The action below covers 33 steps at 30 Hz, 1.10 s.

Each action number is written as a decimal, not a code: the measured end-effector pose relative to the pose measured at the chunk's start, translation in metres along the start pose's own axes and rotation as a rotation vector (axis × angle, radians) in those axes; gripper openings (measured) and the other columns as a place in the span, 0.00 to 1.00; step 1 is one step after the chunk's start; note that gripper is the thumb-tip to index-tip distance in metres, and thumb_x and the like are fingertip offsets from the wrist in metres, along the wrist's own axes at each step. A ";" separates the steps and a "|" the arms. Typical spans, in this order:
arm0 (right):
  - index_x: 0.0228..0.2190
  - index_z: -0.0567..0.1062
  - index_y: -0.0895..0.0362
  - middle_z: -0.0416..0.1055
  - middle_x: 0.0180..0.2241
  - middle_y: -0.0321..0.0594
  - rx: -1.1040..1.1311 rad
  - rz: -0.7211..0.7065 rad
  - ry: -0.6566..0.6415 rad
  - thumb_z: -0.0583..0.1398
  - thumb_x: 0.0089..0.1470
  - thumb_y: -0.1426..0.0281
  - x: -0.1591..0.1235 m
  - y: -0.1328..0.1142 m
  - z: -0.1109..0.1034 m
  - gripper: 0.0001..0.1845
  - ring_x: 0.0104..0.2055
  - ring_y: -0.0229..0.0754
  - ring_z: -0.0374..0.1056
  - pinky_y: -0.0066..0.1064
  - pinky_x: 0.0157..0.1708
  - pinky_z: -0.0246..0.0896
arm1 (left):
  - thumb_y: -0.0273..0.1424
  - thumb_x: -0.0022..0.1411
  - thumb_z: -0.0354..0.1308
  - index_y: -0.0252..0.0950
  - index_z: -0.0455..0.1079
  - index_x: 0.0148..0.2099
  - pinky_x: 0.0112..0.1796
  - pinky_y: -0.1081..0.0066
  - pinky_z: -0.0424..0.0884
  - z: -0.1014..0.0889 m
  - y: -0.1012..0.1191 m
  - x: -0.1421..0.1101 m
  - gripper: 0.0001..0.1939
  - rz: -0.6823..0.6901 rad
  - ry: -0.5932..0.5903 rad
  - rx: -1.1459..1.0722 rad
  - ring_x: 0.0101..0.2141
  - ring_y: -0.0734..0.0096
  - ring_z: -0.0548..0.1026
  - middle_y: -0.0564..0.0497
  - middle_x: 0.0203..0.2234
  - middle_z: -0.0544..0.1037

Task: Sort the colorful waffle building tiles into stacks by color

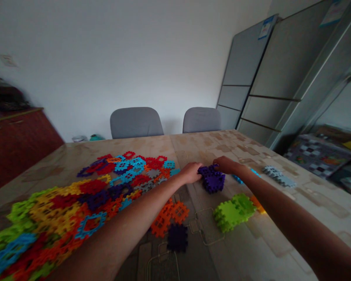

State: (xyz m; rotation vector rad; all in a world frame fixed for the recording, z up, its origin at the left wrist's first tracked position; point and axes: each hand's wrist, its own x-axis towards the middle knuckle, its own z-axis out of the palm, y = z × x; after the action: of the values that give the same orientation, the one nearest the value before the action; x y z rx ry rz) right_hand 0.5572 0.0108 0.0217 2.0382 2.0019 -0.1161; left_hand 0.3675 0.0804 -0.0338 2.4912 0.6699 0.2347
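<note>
Both hands meet at a stack of purple interlocking plastic tiles (pixel 213 182) on the table's middle. My left hand (pixel 192 173) grips its left edge, fingers closed and partly hidden behind it. From the far right corner, my right hand (pixel 224 164) curls its fingers onto the same purple tiles. Nearer to me lies a stack of lime green tiles (pixel 233 212), below my right forearm. A single dark purple tile (pixel 177 237) rests flat beside some orange tiles (pixel 165 218), close to my left forearm.
A wide pile of mixed coloured tiles (pixel 99 191) covers the table's left side. Grey tiles (pixel 277 176) lie at the right, and blue and yellow tiles show partly behind my right forearm. Two grey chairs (pixel 137 123) stand across the patterned table (pixel 304 222).
</note>
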 end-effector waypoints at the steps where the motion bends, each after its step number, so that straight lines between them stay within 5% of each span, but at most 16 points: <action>1: 0.51 0.74 0.56 0.72 0.52 0.45 0.001 0.006 0.001 0.61 0.66 0.64 -0.001 0.000 0.000 0.15 0.49 0.47 0.72 0.45 0.48 0.71 | 0.35 0.71 0.60 0.36 0.69 0.57 0.45 0.55 0.77 0.000 0.000 0.001 0.16 -0.004 0.005 -0.002 0.46 0.58 0.77 0.44 0.52 0.74; 12: 0.51 0.73 0.56 0.71 0.53 0.45 0.040 0.024 0.118 0.60 0.66 0.64 0.001 -0.005 -0.013 0.15 0.50 0.47 0.71 0.46 0.49 0.70 | 0.35 0.71 0.60 0.36 0.69 0.57 0.46 0.54 0.76 -0.002 0.000 0.001 0.16 -0.041 0.106 -0.074 0.47 0.58 0.77 0.44 0.53 0.74; 19: 0.51 0.74 0.56 0.72 0.53 0.45 0.069 -0.150 0.106 0.60 0.66 0.64 0.004 -0.038 -0.021 0.15 0.50 0.48 0.71 0.46 0.50 0.69 | 0.35 0.71 0.60 0.36 0.70 0.57 0.46 0.55 0.76 -0.032 0.001 -0.034 0.15 -0.064 0.220 -0.152 0.46 0.59 0.77 0.44 0.52 0.75; 25: 0.51 0.74 0.56 0.71 0.53 0.45 0.043 -0.181 0.073 0.62 0.65 0.64 0.015 -0.053 -0.018 0.15 0.52 0.49 0.71 0.48 0.51 0.68 | 0.32 0.71 0.59 0.35 0.71 0.56 0.47 0.56 0.76 -0.074 -0.002 -0.117 0.14 -0.022 0.318 -0.223 0.46 0.60 0.79 0.44 0.52 0.77; 28: 0.50 0.74 0.57 0.73 0.52 0.45 0.063 -0.177 0.116 0.62 0.65 0.64 0.013 -0.057 -0.023 0.14 0.51 0.49 0.71 0.49 0.52 0.68 | 0.30 0.68 0.54 0.36 0.72 0.56 0.47 0.63 0.76 -0.096 -0.011 -0.178 0.16 -0.038 0.358 -0.224 0.46 0.64 0.79 0.46 0.49 0.80; 33: 0.52 0.75 0.64 0.76 0.50 0.54 0.180 -0.280 0.248 0.58 0.64 0.75 -0.014 -0.089 -0.042 0.16 0.48 0.49 0.74 0.40 0.52 0.67 | 0.39 0.66 0.54 0.38 0.75 0.51 0.49 0.61 0.75 -0.127 -0.026 -0.289 0.17 -0.174 0.480 -0.149 0.46 0.58 0.80 0.46 0.49 0.82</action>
State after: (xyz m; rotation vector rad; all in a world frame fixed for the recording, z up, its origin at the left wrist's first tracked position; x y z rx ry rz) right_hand 0.4632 0.0075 0.0525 1.9419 2.5084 -0.1082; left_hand 0.0704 0.0113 0.0501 2.2284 1.0133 0.8011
